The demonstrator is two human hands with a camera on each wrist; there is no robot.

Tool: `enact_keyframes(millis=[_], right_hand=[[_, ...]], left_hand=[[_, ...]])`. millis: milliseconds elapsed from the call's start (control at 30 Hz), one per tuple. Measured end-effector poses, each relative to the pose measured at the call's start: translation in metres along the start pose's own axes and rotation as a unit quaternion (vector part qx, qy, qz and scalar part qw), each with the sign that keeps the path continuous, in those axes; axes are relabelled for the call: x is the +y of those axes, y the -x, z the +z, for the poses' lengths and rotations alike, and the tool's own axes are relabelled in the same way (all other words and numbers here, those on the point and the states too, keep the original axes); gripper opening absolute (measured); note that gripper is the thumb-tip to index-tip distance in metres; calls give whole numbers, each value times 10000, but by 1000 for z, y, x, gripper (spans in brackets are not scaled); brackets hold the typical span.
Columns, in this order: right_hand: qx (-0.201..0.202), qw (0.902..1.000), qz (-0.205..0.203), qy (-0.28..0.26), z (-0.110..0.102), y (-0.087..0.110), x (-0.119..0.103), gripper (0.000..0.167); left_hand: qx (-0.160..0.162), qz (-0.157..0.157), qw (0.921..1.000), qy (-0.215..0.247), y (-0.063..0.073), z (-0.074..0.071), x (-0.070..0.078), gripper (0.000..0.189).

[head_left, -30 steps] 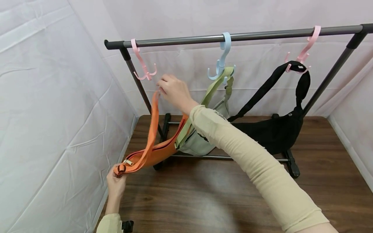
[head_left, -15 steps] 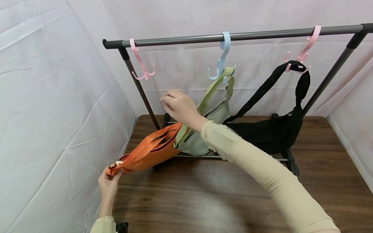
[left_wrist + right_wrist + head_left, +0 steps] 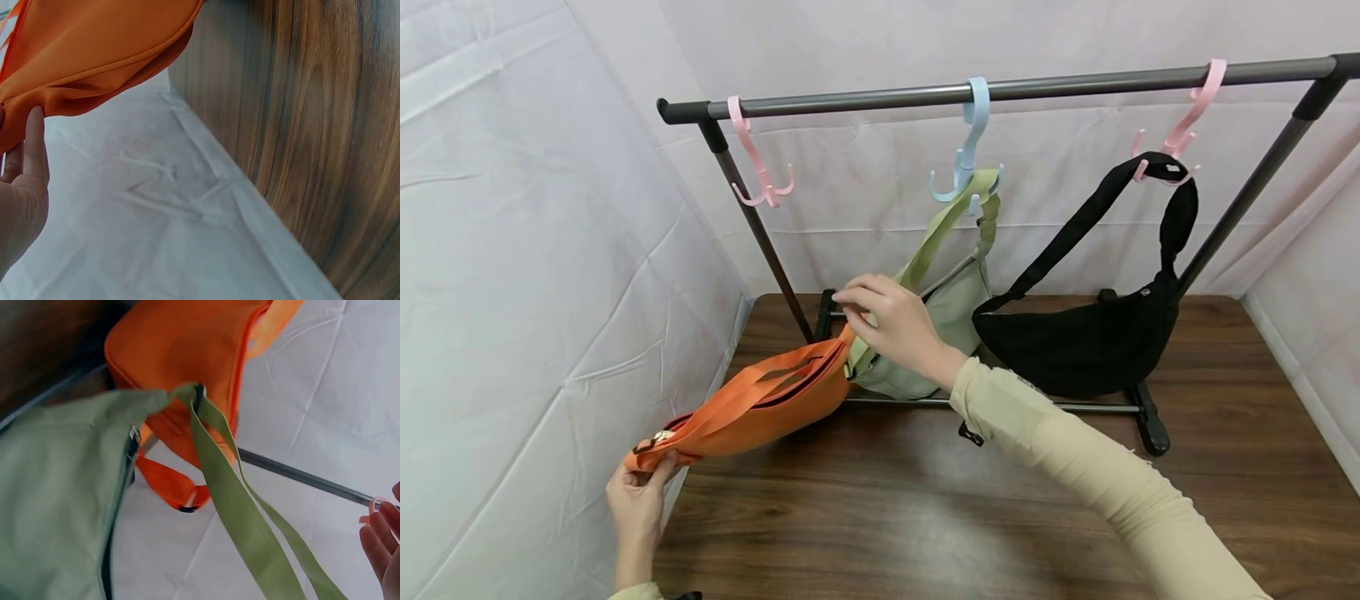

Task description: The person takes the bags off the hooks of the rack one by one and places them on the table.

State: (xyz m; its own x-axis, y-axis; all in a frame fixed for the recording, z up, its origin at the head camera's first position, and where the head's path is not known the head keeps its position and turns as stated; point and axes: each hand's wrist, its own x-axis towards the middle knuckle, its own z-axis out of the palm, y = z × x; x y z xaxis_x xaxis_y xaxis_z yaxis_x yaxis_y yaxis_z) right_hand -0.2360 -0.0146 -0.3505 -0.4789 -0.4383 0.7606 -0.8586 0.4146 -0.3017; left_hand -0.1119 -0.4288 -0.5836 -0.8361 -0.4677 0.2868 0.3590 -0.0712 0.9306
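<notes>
Item: orange crescent-shaped fabric bag (image 3: 790, 408), held in the air above the left edge of the brown wood-grain floor (image 3: 917, 508). Long axis slanting, from the near left up to the far right. Its flat orange strap (image 3: 736, 397) lies slack along the upper side.

Left hand (image 3: 637, 504): pinches the bag's near end between thumb and fingers.

Right hand (image 3: 895, 323): fingers loosely bent, holding nothing; nearer the bag's far end, with the strap down and to its left.

Rack: dark grey metal rail (image 3: 865, 102). Pink plastic multi-prong hook (image 3: 752, 154) near the rail's left end, above both hands, prongs bare. Pale green fabric bag (image 3: 961, 310), mid-rail, on a light blue plastic hook (image 3: 976, 125); its lower left corner adjoins the orange bag, contact uncertain. Black fabric bag (image 3: 1075, 354), toward the rail's right end, on a second pink hook (image 3: 1189, 121).
</notes>
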Motion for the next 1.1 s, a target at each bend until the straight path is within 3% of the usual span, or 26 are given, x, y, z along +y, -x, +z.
enact_keyframes(millis=[100, 200, 267, 367, 533, 700, 800, 900, 1000, 1100], right_hand=[[-37, 9999, 123, -115, 3, 12, -1, 17], [-126, 9996, 207, -175, 8, 23, -1, 18], [-190, 9993, 227, -234, 11, 29, -1, 18], [-271, 9987, 264, -354, 17, 38, 0, 19], [-489, 9958, 430, -643, 26, 54, -4, 18], [-761, 9931, 538, -709, 35, 65, -8, 21], [-858, 9956, 155, -340, 38, 64, -11, 27], [-1029, 9927, -589, 213, 41, 55, -16, 34], [-1489, 9776, -1264, 787, 47, 42, -24, 45], [-2242, 9531, -1556, 1306, 54, 32, -34, 54]], left_hand=[[24, 45, 9975, 699, 5, 1, 21, 39], [72, 67, 9962, 863, 10, 8, 47, 37], [300, 142, 9985, 439, 5, -11, 32, 40], [581, -13, 9983, -43, 6, -23, 30, 41], [1033, -195, 9944, -131, 8, -39, 28, 46], [1158, -172, 9931, -72, 12, -47, 36, 46], [1070, -45, 9940, -240, 15, -49, 43, 44], [965, 68, 9947, -347, 16, -49, 50, 44], [985, 45, 9945, -350, 17, -48, 55, 45], [996, -47, 9938, -486, 17, -48, 53, 45]])
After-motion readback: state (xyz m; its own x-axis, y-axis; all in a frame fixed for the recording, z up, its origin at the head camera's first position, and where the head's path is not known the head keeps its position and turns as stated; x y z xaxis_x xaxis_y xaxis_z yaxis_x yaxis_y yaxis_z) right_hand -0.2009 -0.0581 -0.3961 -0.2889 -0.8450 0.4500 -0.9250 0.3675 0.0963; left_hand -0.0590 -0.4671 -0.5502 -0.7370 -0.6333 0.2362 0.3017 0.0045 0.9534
